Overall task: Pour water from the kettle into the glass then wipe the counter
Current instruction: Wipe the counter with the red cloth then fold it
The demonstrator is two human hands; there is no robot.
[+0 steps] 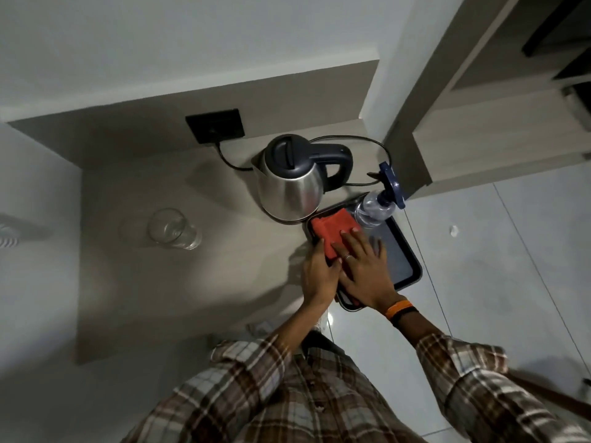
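Observation:
A steel kettle with a dark lid and handle stands on its base at the back of the beige counter. A clear glass stands to its left. A folded red cloth lies at the near-left end of a dark tray. My left hand rests against the cloth's left edge, thumb on it. My right hand lies flat on top of the cloth, fingers spread. Whether the glass holds water is unclear.
A clear spray bottle with a blue trigger head stands on the tray's far end. The kettle's black cord runs to a dark wall socket. The counter ends at the right by the tray, over a tiled floor.

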